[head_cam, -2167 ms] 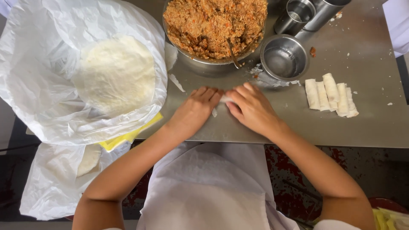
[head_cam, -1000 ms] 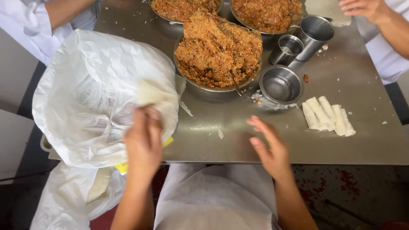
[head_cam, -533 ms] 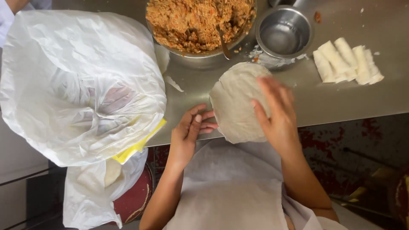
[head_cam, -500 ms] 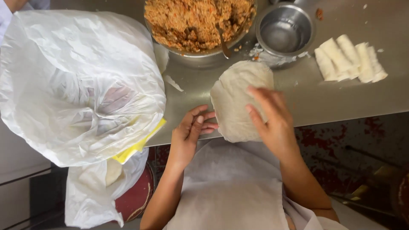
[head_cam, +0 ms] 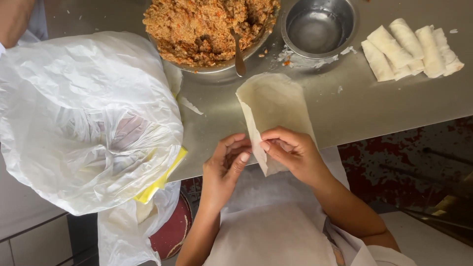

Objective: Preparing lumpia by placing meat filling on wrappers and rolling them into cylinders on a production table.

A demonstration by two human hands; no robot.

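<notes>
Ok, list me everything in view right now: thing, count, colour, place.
wrapper sheet: one, pale cream, at the table's near edge, near end pinched by both hands
filling bowl: one, metal, heaped with orange-brown mince, top centre
spoon: one, metal, stuck in the filling, handle towards the person
empty bowl: one, steel, top, right of the filling
finished rolls: about four, white, in a row at top right
plastic bag: one, white, crumpled, left side of the table
yellow strip: one, under the bag's near edge
table: one, grey steel
apron: one, white, bottom centre
left hand: pinching the wrapper's near edge
right hand: gripping the same edge
</notes>
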